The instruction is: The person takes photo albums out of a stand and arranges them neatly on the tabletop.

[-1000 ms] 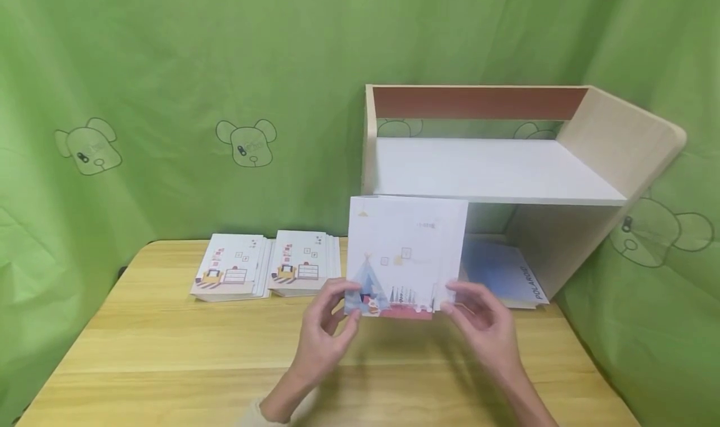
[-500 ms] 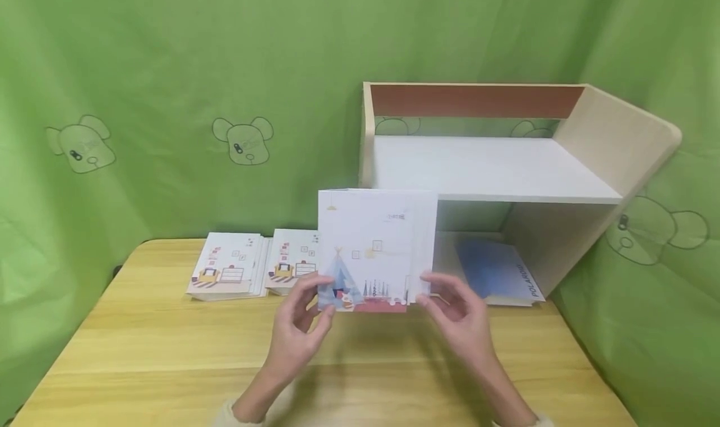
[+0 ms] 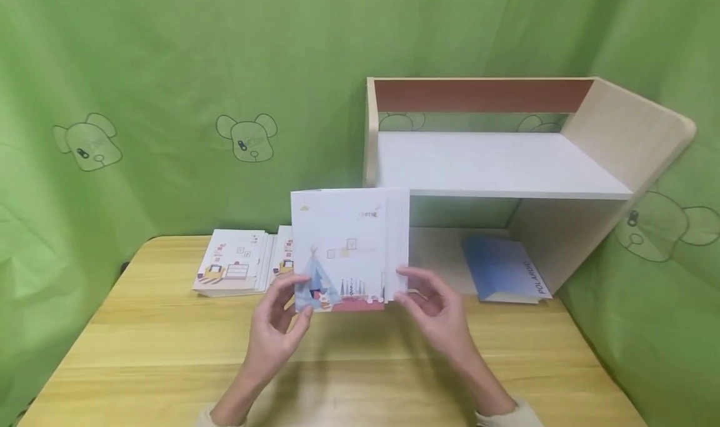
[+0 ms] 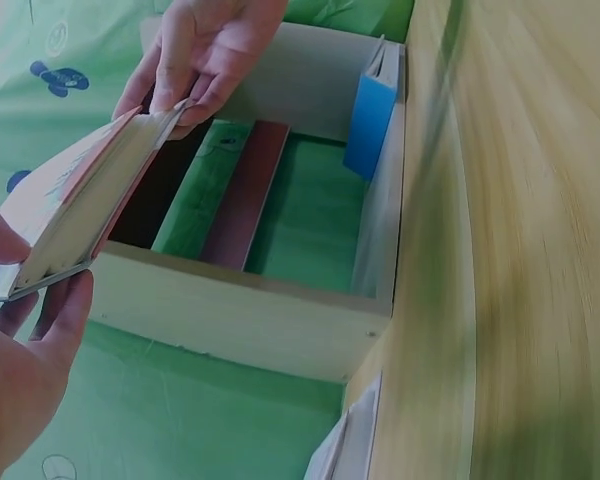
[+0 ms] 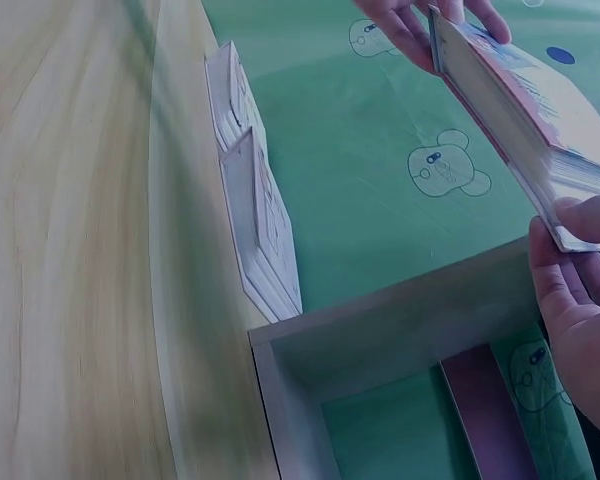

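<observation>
A square white photo album (image 3: pixel 345 249) with a blue tent picture hangs above the table, cover facing me. My left hand (image 3: pixel 275 328) pinches its lower left edge between thumb and fingers, and my right hand (image 3: pixel 441 317) pinches the lower right edge. In the left wrist view the thick page block of the album (image 4: pixel 85 200) shows from below, with fingers of both hands at its ends. Behind and to the left lie two similar white albums, one in full sight (image 3: pixel 233 258) and one (image 3: pixel 284 252) partly covered by the held one.
A wooden shelf unit (image 3: pixel 500 164) with a white board stands at the back right. On the table under that board lies a blue POLAROID album (image 3: pixel 500 267). Green curtain (image 3: pixel 169 70) with bear-head drawings hangs behind and at the right. The wooden table (image 3: pixel 169 352) reaches forward below the hands.
Both hands have carried the tent album leftwards, from in front of the shelf unit to in front of the right-hand white album. The grip on it looks the same.
</observation>
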The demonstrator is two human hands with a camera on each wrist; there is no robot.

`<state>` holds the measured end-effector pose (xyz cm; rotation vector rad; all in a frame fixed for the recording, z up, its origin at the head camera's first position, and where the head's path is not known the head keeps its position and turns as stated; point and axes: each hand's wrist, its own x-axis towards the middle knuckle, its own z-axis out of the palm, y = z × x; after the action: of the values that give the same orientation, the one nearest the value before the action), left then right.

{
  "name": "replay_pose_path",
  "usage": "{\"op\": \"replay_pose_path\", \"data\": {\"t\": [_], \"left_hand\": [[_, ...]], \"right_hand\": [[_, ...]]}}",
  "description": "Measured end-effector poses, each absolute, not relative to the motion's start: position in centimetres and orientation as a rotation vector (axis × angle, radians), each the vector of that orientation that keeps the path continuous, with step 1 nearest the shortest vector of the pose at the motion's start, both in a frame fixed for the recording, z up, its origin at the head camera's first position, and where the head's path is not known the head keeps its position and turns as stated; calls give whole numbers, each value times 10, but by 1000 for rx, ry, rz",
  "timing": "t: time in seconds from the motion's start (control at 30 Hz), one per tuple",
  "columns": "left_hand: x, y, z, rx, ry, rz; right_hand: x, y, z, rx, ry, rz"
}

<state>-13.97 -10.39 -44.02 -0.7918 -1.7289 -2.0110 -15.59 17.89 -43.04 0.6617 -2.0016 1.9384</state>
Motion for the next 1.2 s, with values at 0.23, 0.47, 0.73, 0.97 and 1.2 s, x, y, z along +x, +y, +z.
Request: {"op": "replay_pose_path", "data": {"t": [0.23, 0.47, 0.73, 0.97, 1.2], "left_hand": [[-138, -115, -439, -777, -1752, -2004], [-138, -128, -440, -731, -1757, -2022], [-135, -139, -439, -662, -1786, -2045], [-134, -149, -439, -613, -1793, -2051], [-132, -158, -441, -580, -1820, -2065]], "right_hand": [[-159, 170, -432, 732, -2015, 1953], [-165, 156, -430, 796, -2039, 1956], [-170, 144, -429, 789, -2070, 1989], [-174, 131, -430, 824, -2072, 2010], [-178, 120, -430, 795, -2085, 2004]]}}
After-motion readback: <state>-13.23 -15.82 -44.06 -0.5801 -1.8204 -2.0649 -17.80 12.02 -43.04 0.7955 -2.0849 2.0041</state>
